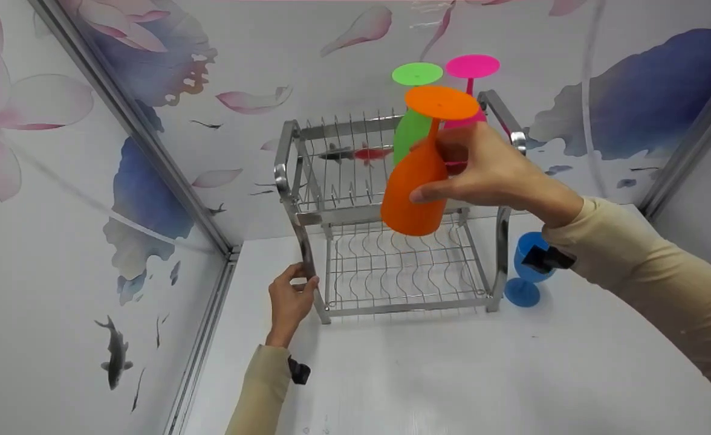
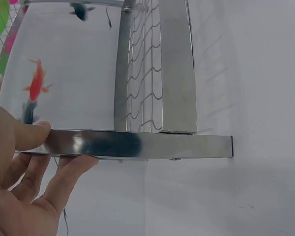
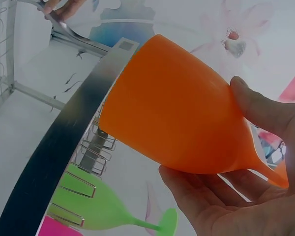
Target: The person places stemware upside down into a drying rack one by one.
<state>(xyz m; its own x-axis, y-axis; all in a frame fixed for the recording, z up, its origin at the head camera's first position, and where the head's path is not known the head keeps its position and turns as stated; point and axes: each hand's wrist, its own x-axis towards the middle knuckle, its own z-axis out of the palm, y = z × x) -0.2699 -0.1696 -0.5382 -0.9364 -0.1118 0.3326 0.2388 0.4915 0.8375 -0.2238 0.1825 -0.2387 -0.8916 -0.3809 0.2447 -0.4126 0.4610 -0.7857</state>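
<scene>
My right hand (image 1: 482,172) grips an orange goblet (image 1: 416,193) by its bowl, upside down with the foot on top, at the front of the upper tier of a metal dish rack (image 1: 355,212). Behind it a green goblet (image 1: 405,136) and a pink goblet (image 1: 471,65) stand inverted on that tier; the right wrist view shows the green goblet (image 3: 96,199) beyond the rack's front bar. With thumb and fingers, my left hand (image 1: 292,299) holds the rack's left upright (image 2: 103,143). Whether the orange rim touches the rack, I cannot tell.
A blue goblet (image 1: 531,266) stands on the white table (image 1: 428,374) to the right of the rack, partly covered by the right wrist's black strap. The lower tier (image 1: 392,266) has wavy wires. Flower-patterned walls (image 1: 283,54) close in the back and sides.
</scene>
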